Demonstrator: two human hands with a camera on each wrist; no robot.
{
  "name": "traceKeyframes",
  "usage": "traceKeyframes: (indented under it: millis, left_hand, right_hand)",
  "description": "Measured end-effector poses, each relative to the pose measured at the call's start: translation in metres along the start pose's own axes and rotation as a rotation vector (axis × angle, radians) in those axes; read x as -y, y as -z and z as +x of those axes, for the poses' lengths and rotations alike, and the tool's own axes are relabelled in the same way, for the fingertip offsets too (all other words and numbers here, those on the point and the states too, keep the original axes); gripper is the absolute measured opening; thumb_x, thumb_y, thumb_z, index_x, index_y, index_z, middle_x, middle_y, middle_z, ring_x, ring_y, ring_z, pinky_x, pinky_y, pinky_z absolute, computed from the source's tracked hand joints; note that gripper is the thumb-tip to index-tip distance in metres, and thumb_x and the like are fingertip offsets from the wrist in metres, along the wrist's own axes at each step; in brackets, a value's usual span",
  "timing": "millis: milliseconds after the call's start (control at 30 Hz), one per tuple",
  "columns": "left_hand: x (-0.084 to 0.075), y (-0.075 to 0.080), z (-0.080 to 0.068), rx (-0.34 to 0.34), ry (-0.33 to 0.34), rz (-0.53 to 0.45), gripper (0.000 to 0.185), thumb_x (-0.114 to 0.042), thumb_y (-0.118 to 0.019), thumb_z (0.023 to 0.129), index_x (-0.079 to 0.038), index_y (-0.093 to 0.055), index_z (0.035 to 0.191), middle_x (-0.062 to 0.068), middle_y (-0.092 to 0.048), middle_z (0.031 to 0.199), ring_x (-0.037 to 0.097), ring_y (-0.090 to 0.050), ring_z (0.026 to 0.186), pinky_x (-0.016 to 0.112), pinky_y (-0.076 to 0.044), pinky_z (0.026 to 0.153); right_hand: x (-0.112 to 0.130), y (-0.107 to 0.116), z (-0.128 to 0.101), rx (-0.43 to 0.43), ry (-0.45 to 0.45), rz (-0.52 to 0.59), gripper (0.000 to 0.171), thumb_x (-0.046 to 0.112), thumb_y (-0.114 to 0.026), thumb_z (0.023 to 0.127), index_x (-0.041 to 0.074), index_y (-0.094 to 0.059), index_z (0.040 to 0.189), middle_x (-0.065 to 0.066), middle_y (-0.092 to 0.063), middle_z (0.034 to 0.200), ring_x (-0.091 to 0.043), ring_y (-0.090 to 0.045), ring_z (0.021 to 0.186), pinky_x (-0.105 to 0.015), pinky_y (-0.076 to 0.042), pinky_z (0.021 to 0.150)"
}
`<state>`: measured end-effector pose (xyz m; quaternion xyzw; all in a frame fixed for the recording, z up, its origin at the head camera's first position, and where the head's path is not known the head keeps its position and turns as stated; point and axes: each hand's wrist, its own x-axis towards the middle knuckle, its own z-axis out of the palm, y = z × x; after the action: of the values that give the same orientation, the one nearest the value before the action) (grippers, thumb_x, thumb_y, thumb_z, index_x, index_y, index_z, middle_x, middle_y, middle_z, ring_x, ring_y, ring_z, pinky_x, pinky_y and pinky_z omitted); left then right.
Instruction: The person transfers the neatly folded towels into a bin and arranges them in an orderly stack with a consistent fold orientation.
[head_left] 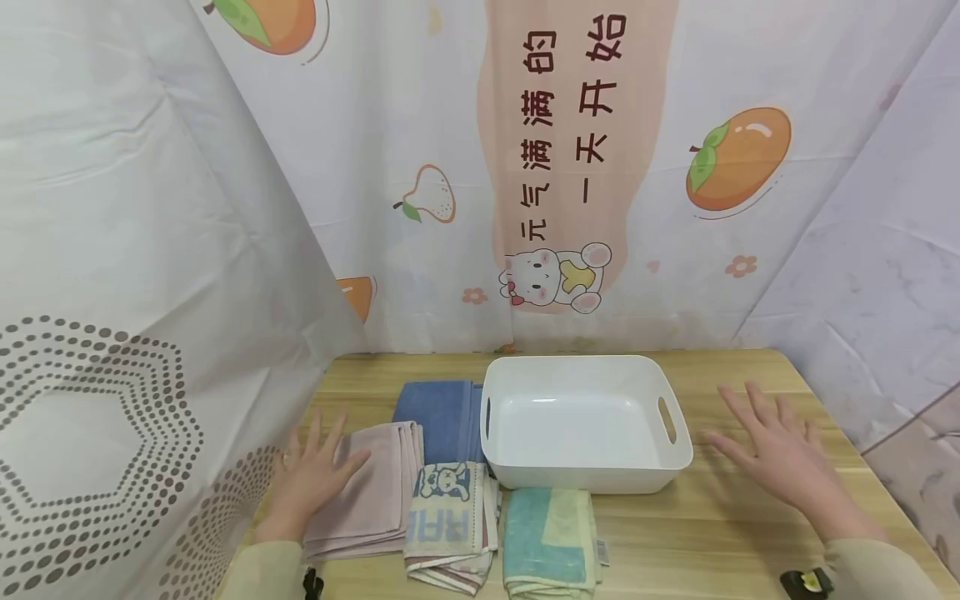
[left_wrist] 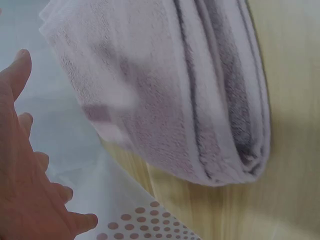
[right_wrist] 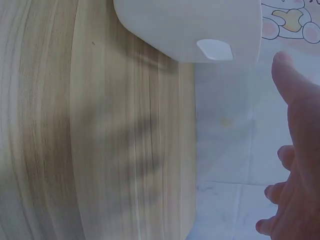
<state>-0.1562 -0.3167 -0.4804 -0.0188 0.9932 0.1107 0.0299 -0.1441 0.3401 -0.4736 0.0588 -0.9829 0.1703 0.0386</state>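
Both flat hands, left hand and right hand, hover over wooden table, curtained walls around

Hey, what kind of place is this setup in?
Probably a home corner screened off for recording: printed fruit-pattern curtains hang round a small wooden table that bears folded towels and a white plastic bin.

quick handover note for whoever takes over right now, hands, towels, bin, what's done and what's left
Left hand: fingers spread flat over the pink towel, no grip on it.
Right hand: open above the bare table, right of the white bin.
Blue towel, rabbit-print towel and teal towel lie folded beside and in front of the bin.
Done: nothing in the bin.
Left: all four towels are still out.
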Motion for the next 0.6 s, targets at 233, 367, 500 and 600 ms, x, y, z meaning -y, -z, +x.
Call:
traceKeyframes:
  millis: [233, 367, 500, 600]
  left_hand:
    - [0.006, -0.002, -0.005, 0.001, -0.002, -0.015, 0.089, -0.067, -0.045, 0.100, -0.019, -0.009, 0.166, 0.028, 0.005, 0.167, 0.067, -0.002, 0.144, 0.085, -0.005, 0.105]
    - [0.007, -0.003, -0.008, 0.008, 0.001, -0.020, 0.090, -0.067, -0.047, 0.099, -0.021, -0.008, 0.166, 0.027, 0.005, 0.167, 0.067, -0.001, 0.144, 0.085, -0.005, 0.105]
    - [0.012, -0.009, -0.011, 0.008, 0.000, -0.020, 0.091, -0.069, -0.047, 0.098, -0.026, -0.004, 0.166, 0.028, 0.004, 0.167, 0.066, 0.002, 0.144, 0.084, -0.005, 0.105]
    - [0.014, -0.013, -0.013, 0.036, 0.010, -0.030, 0.092, -0.071, -0.045, 0.098, -0.029, 0.003, 0.165, 0.030, 0.003, 0.166, 0.069, 0.001, 0.143, 0.084, -0.004, 0.105]
  right_hand:
    - [0.008, 0.001, -0.001, 0.000, 0.057, -0.012, 0.084, 0.054, -0.053, 0.103, 0.030, -0.004, 0.166, -0.021, 0.006, 0.169, -0.068, 0.000, 0.143, -0.085, 0.004, 0.104]
    - [0.014, 0.000, -0.002, 0.000, 0.093, -0.012, 0.084, 0.052, -0.056, 0.102, 0.031, -0.006, 0.166, -0.019, 0.003, 0.170, -0.065, 0.000, 0.145, -0.085, 0.000, 0.105]
    - [0.018, -0.003, -0.003, -0.022, 0.143, 0.012, 0.083, 0.049, -0.059, 0.101, 0.030, -0.010, 0.166, -0.017, -0.001, 0.171, -0.062, -0.002, 0.148, -0.082, -0.002, 0.109]
    - [0.021, -0.006, -0.004, -0.048, 0.189, 0.025, 0.083, 0.046, -0.062, 0.100, 0.030, -0.013, 0.166, -0.014, -0.003, 0.172, -0.061, -0.008, 0.147, -0.079, -0.002, 0.112]
